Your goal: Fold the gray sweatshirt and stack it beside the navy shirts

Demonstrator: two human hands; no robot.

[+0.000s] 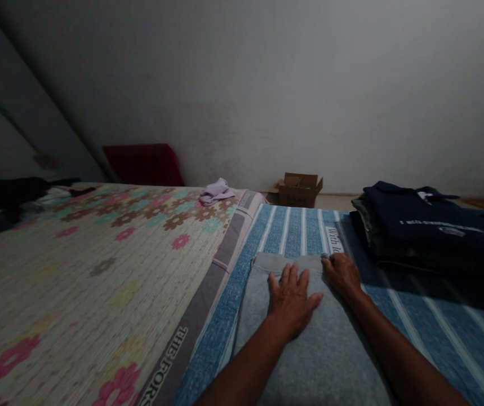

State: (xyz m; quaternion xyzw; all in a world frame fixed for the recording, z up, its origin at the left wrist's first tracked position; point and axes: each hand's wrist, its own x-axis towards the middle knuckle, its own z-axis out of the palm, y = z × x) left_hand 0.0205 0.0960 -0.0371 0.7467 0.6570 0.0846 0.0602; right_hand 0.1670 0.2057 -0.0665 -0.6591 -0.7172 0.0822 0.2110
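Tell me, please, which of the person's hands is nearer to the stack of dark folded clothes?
Right. The right hand rests at the grey garment's far right corner, just short of the dark stack; the left hand lies flat farther left.

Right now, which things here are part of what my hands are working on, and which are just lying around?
In hand:
grey garment, pressed flat by the left hand
right hand at its far right corner
blue striped mat under it

Lying about:
stack of dark clothes
cardboard box
lilac cloth
flowered mat
red object by the wall
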